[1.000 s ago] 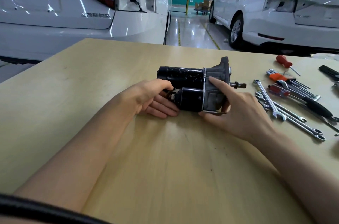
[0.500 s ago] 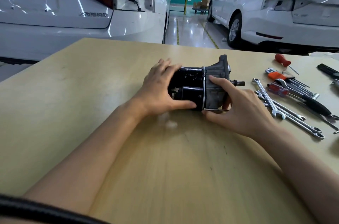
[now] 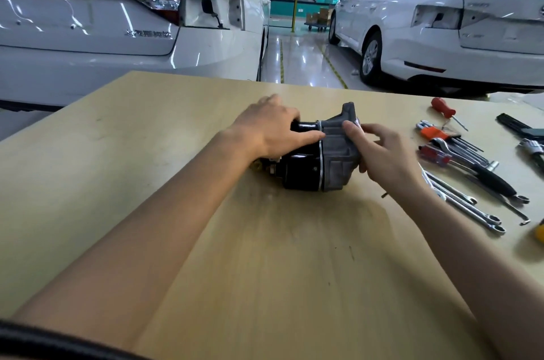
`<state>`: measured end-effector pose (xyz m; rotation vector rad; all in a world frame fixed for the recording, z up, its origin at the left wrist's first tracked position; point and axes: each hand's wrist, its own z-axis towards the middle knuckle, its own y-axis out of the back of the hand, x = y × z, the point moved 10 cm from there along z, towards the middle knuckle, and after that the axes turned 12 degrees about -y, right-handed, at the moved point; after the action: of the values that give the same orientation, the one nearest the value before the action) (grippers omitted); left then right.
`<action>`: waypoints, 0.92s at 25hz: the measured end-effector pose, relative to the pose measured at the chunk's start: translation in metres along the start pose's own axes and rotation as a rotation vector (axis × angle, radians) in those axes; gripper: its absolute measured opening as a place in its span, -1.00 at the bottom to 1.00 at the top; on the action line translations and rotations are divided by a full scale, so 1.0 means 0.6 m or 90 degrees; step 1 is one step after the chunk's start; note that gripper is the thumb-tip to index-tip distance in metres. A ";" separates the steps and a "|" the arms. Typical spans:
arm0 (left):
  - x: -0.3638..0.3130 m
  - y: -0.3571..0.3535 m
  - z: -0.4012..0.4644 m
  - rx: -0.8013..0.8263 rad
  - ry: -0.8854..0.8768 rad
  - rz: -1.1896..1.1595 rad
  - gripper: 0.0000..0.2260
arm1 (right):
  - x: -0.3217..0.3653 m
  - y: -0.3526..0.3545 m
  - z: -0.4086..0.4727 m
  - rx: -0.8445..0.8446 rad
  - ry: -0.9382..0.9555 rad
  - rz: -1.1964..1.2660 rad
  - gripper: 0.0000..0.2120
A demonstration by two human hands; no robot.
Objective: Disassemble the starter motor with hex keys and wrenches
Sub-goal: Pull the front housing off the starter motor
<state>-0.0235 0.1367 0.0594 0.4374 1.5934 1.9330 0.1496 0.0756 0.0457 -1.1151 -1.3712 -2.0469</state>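
The starter motor lies on the wooden table, its black cylinders pointing left and its grey cast housing on the right. My left hand grips the upper black cylinder from above, thumb along its near side. My right hand holds the grey housing from the right, fingers curled over its top edge; the shaft end is hidden behind it. Several combination wrenches and a set of hex keys in an orange holder lie to the right.
A red-handled screwdriver, a black-handled tool and dark tools lie at the table's right side. Two white cars stand behind the table, with a glossy floor aisle between them.
My left hand rose from the motor's left end onto the upper cylinder. The motor has been turned, so its lower cylinder and terminals now face me. My right hand shifted higher on the housing.
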 end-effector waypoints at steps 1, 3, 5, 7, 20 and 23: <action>-0.011 -0.013 0.009 0.033 -0.016 -0.047 -0.42 | 0.011 -0.003 0.000 -0.007 0.014 -0.046 -0.65; -0.021 -0.026 0.016 0.020 -0.023 -0.044 -0.47 | 0.024 -0.006 0.000 -0.023 0.024 -0.109 -0.56; -0.021 -0.017 0.013 -0.060 0.004 0.005 -0.50 | 0.029 -0.005 0.000 -0.048 0.034 -0.166 -0.52; -0.021 -0.014 0.008 -0.099 0.033 0.027 -0.50 | 0.037 -0.004 -0.004 -0.066 0.055 -0.216 -0.52; -0.008 -0.027 -0.048 0.115 0.005 -0.147 -0.30 | 0.048 0.026 -0.042 -0.049 0.133 -0.123 -0.45; 0.029 0.006 -0.085 -0.053 0.021 -0.258 -0.28 | 0.006 0.053 -0.015 -0.078 0.022 -0.125 -0.33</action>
<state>-0.0681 0.1079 0.0490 0.0399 1.4810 1.6921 0.1670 0.0545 0.0649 -1.0234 -1.4024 -2.3061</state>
